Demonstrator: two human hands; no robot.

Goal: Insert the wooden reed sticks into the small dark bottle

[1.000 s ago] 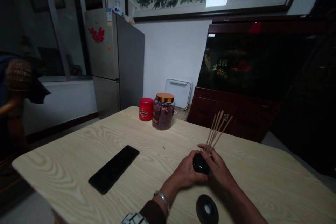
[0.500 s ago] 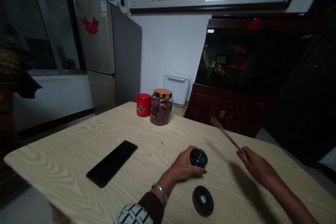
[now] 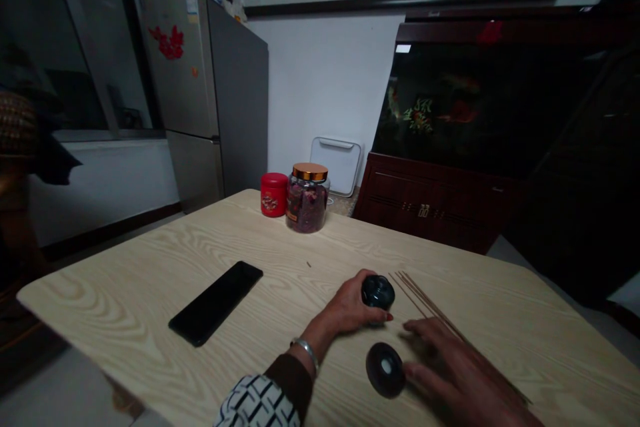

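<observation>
- The left hand (image 3: pixel 357 307) curls round a small dark pot (image 3: pixel 379 291), thumb on the near side and fingers behind, a grip that appears meant to steady it.
- The right hand (image 3: pixel 455 360), blurred, grasps nothing visible; thumb and fingers spread apart towards a dark disc (image 3: pixel 380 373) with a pale centre. Whether the thumb touches its edge cannot be told.
- The pot sits right of centre on the pale wood worktop (image 3: pixel 150 280), its lobed top facing up; squat and rounded, it shows no clear long axis.
- A loose bundle of thin sticks (image 3: pixel 435 307) lies to the right of the pot, partly hidden by the right hand. Its long axis runs from far left to near right, the far ends slightly fanned; set down there, it seems to leave that hand free.
- The disc lies flat on the near side of the pot, between the two hands, apparently within easy reach.
- To the left, a black phone (image 3: pixel 217 303) lies slanted from near left to far right, well apart from the pot.
- At the far edge stand a red canister (image 3: pixel 274 195) and a copper-lidded jar (image 3: pixel 307 203), side by side.
</observation>
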